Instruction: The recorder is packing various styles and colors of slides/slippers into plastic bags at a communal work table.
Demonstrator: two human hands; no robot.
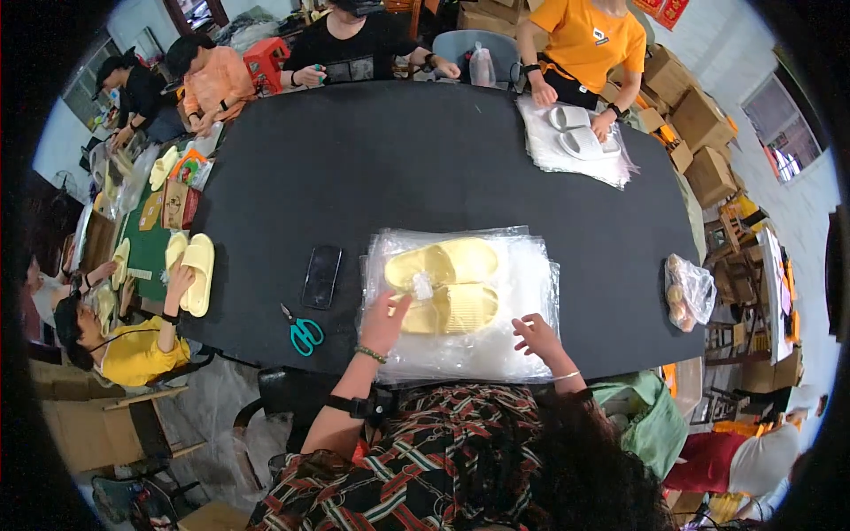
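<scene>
A pair of pale yellow slippers [467, 307] lies side by side on a stack of clear plastic bags [522, 265] in front of me. A small whitish tag or slip [422, 286] sits between them at the left. My left hand [382, 326] is at the left end of the nearer slipper, its fingers apart; whether it touches the slipper I cannot tell. To the right of the pair, my right hand [537, 338] hovers over the bags with fingers spread and nothing in them.
Left of the bags lie a black phone [321, 277] and teal-handled scissors [303, 331] on the dark table [372, 159]. A clear bag of round food items [689, 294] rests at the right edge. Across, a person in orange handles white slippers [580, 142]; at left, a person holds yellow slippers [200, 274].
</scene>
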